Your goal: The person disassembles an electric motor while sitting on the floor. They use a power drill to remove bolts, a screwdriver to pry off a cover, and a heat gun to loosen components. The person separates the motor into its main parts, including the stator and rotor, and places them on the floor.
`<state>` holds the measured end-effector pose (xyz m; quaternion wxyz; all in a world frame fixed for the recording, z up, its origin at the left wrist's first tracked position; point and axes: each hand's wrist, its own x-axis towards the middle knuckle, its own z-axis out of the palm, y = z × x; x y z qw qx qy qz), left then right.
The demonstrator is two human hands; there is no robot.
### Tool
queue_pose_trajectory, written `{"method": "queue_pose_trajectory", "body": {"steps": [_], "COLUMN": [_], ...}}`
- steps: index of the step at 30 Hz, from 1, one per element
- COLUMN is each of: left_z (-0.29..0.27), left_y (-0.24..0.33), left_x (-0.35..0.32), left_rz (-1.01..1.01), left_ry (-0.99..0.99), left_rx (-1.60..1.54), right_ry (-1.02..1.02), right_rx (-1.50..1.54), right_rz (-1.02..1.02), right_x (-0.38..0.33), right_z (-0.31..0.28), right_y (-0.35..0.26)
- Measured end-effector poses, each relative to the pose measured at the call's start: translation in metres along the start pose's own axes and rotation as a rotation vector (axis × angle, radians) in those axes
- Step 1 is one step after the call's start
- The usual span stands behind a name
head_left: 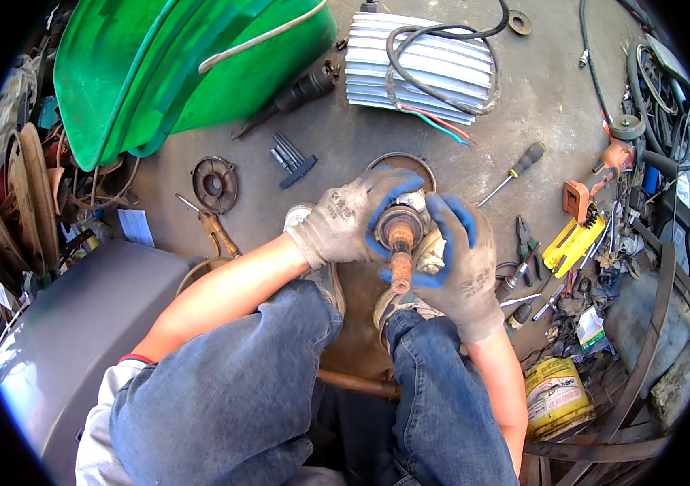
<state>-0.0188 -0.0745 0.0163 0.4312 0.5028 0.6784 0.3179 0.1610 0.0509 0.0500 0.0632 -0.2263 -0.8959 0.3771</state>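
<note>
A rusty stepped shaft [401, 263] with a dark round collar, perhaps a bearing, around it stands between my feet, its end pointing up toward me. My left hand [353, 215], in a grey glove with blue fingers, curls around the collar's left side. On the other side my right hand [468, 263], gloved the same way, has its fingers bent around the part and its thumb against the lower shaft. Pale crumpled material [431, 251] shows beside the shaft under my right fingers. Just beyond my hands sits a round metal rim [403, 159]; what lies below the collar is hidden.
A finned silver motor housing [418, 69] with a cable lies ahead, near a green plastic tub [199, 89]. A round flange [215, 184] is at left, a screwdriver [515, 172] at right. Pliers [526, 247], an orange power tool [596, 182] and a yellow can [557, 397] crowd the right.
</note>
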Motion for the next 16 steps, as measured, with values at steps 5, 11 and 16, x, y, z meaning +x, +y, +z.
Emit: {"method": "queue_pose_trajectory", "body": {"steps": [5, 11, 16], "left_z": [0.006, 0.009, 0.006], "left_y": [-0.007, -0.011, -0.008], "left_x": [-0.005, -0.007, -0.005], "left_rz": [0.052, 0.069, 0.074], "left_ry": [0.029, 0.046, 0.016], "left_rx": [0.033, 0.041, 0.062], "right_ry": [0.023, -0.029, -0.090], "right_rx": [-0.100, -0.133, -0.082], "right_rz": [0.055, 0.010, -0.003], "right_x": [0.001, 0.002, 0.001], "right_z": [0.015, 0.010, 0.006], "right_y": [-0.012, -0.012, -0.011]}}
